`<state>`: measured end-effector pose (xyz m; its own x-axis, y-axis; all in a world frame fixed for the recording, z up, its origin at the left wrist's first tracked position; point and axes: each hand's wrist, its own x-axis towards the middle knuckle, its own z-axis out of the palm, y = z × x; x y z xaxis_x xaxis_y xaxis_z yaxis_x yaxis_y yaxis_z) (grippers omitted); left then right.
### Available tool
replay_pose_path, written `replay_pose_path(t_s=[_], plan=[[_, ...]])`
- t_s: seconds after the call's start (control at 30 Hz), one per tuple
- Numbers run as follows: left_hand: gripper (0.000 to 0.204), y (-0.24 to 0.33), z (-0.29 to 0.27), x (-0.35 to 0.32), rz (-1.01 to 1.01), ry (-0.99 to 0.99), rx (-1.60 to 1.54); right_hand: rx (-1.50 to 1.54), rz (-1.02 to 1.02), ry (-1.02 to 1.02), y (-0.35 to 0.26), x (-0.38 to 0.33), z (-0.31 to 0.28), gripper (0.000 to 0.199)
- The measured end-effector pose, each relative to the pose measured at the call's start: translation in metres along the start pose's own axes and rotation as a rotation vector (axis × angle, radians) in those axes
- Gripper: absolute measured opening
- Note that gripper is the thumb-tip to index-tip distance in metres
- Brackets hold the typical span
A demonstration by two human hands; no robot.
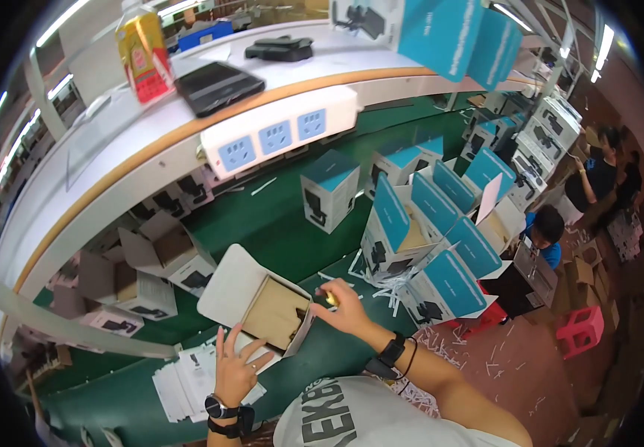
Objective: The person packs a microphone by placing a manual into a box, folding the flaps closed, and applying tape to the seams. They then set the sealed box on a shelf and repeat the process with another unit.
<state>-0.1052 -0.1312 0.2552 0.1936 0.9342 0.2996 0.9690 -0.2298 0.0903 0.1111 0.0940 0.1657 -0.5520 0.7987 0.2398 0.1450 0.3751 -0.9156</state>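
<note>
Green belt [277, 216]; right hand [344, 309] pinches something small, unidentifiable, over open box [262, 305].

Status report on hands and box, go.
Left hand open, fingertips at open box front edge. Right hand pinching small yellow item at its right rim. Nothing blocking.

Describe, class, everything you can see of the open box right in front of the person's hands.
The open box is white card outside, with a brown cardboard insert showing inside. It lies tilted on the green belt, its white lid flap swung open toward the upper left. The left hand is spread at its near edge; the right hand pinches a small yellowish item at its right rim. White leaflets lie just below it.
</note>
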Motion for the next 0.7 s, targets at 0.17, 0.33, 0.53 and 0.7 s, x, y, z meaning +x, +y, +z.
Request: replay_pose_path(t_s=[0.17, 0.33, 0.53, 0.7], plan=[[0.054, 0.011, 0.004, -0.07, -0.378, 0.266, -0.077, -0.097, -0.02, -0.033, -0.017, -0.016, 0.052, 0.053], [0.051, -0.064, 0.077, -0.191, -1.043, 0.68, -0.074, -0.083, 0.185, -0.059, -0.014, -0.063, 0.079, 0.05], [0.065, -0.044, 0.152, -0.252, -1.437, 0.103, 0.383, 0.082, 0.21, 0.055, -0.021, -0.111, 0.11, 0.054], [0.057, -0.063, 0.162, -0.269, -1.401, 0.169, 0.352, 0.225, 0.207, -0.073, -0.031, -0.111, 0.09, 0.056]])
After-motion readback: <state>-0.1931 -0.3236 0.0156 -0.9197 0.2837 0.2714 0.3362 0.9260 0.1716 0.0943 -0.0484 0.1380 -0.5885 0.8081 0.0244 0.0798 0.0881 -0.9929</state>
